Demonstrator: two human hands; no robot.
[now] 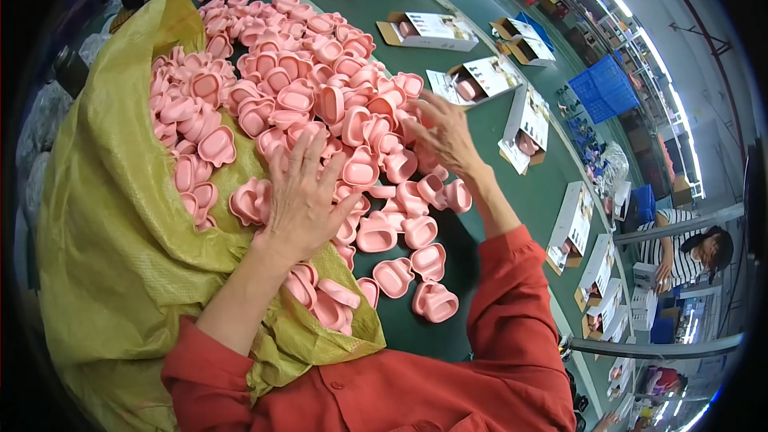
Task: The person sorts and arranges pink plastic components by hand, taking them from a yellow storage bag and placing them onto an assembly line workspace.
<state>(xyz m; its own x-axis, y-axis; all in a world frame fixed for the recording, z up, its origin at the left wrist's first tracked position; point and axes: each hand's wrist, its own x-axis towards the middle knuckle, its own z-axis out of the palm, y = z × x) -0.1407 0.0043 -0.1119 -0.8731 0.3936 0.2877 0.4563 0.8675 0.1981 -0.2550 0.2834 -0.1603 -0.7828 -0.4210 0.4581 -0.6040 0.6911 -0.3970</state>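
A big heap of pink molded pieces (pixel 296 96), each a small shell with an oval hollow, spreads over a green table. My left hand (pixel 304 200) lies on the near side of the heap, fingers stretched and spread. At the heap's right edge my right hand (pixel 446 134) touches the pieces, its fingers apart and slightly bent, their tips partly hidden. Neither hand grips a piece. A yellow-green woven sack (pixel 104 216) lies open on the left, with more pink pieces in its mouth and under my left wrist.
Open white cartons (pixel 436 30) with pink pieces inside stand in a row along the green table (pixel 448 252), curving from the far side down the right. A blue crate (pixel 604 88) stands beyond. At the right, a person in a striped top (pixel 680 244) works by metal rails.
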